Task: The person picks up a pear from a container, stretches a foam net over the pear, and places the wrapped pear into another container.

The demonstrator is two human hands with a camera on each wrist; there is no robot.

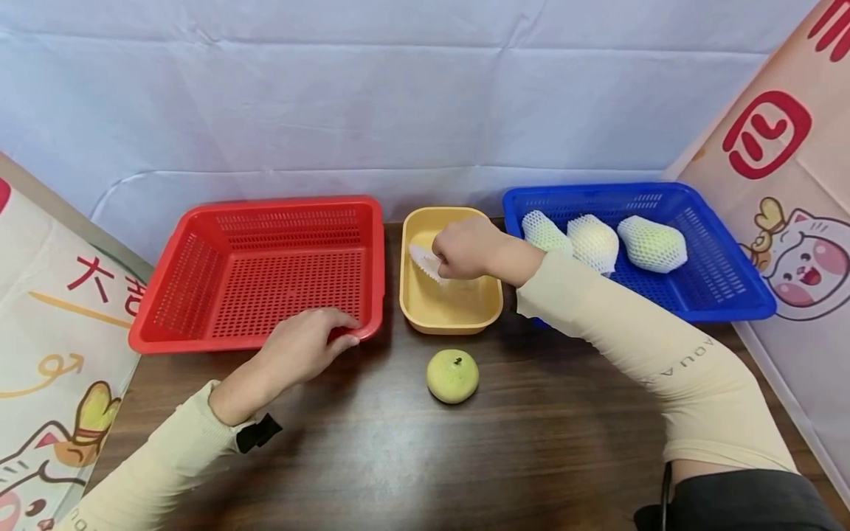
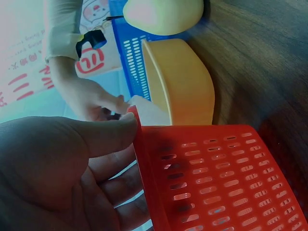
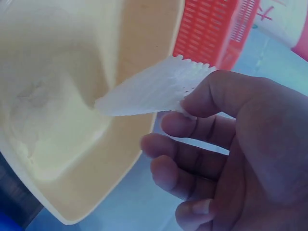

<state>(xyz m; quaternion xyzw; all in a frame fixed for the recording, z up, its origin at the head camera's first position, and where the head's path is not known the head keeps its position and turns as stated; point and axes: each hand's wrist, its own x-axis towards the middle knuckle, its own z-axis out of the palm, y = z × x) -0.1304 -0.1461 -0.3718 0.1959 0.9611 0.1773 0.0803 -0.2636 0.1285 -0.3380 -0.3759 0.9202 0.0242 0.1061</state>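
My right hand [image 1: 468, 247] pinches a white foam net sleeve [image 3: 149, 91] between thumb and index finger, with the other fingers loosely bent. The sleeve hangs over the yellow plastic bin [image 1: 458, 317], its narrow end pointing down inside. At the near right corner of the red perforated basket [image 1: 199, 345], my left hand [image 1: 302, 343] grips the rim, thumb on one side and fingers on the other, as the left wrist view shows. A round yellow-green fruit [image 1: 452, 376] with a short dark stem sits bare on the table, just in front of the bin.
To the right of the bin stands a blue perforated basket [image 1: 730, 295] holding several foam-netted fruits [image 1: 653, 245], under my right forearm's reach. A pale cloth wall [image 1: 299, 110] rises behind the containers. Printed panels [image 1: 790, 169] flank the dark wooden table [image 1: 398, 464].
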